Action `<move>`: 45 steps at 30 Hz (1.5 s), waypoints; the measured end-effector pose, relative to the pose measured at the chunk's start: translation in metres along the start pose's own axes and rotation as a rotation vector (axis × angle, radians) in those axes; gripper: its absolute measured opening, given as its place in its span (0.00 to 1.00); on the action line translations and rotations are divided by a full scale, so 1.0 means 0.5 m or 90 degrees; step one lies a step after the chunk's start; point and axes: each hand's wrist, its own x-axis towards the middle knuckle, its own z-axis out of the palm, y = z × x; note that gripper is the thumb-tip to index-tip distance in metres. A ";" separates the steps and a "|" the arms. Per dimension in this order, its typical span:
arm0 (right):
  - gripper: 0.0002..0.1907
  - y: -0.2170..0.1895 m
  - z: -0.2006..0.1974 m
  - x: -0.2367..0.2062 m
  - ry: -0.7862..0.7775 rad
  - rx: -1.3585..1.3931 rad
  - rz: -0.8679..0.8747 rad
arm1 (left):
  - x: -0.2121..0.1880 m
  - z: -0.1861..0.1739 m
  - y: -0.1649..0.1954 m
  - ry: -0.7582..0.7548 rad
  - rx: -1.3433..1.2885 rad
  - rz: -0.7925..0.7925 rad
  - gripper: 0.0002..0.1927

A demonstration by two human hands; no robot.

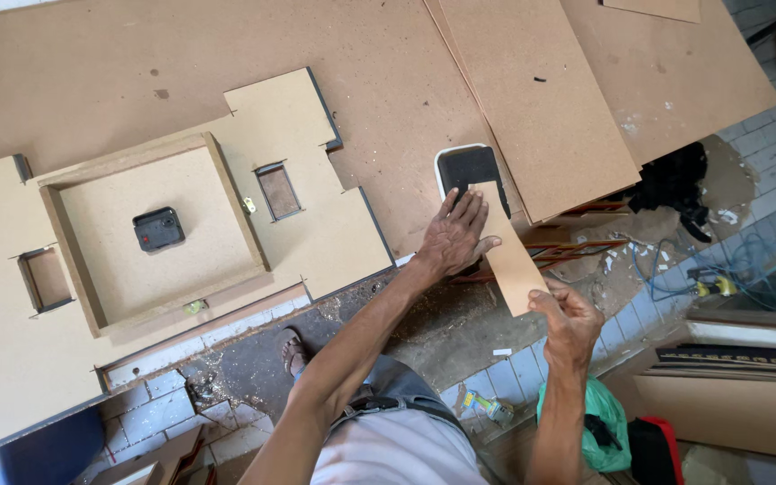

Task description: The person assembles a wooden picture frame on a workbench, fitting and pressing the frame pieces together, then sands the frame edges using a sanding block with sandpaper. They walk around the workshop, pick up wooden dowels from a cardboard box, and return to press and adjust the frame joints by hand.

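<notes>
So the person is working over a floor covered in fibreboard sheets, looking straight down. The right hand pinches the near end of a narrow fibreboard strip – fingers curled closed around its lower corner, thumb on top. The left hand lies flat on the strip's far part, fingers stretched out and together, pressing down rather than gripping. The strip runs at a slant from the right hand up toward a black pad with a white rim, and its far end overlaps the pad's lower edge, with the left fingertips touching right about there.

Off to the left lies a big cut-out panel with notched edges and a couple of small rectangular windows. A shallow wooden frame sits on it, and inside that is a small black clock movement with a red dot – well apart from both hands.

A large fibreboard sheet lies just past the pad, its corner near the strip. To the right there's a tangle of blue cable on the tiles, and down near the right forearm a green plastic bag. The person's sandalled foot shows below the panel, on the dusty floor.
</notes>
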 end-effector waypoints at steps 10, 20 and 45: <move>0.06 -0.086 0.111 -0.035 0.024 -0.146 -0.050 | -0.221 -0.123 0.012 -0.029 -0.741 -0.284 0.28; 0.03 -0.028 0.029 -0.063 0.109 0.006 0.054 | -0.016 -0.080 0.072 -0.019 -1.244 -0.565 0.24; 0.06 0.184 -0.078 -0.096 0.087 0.071 0.181 | 0.034 0.063 -0.069 0.023 -0.105 0.118 0.29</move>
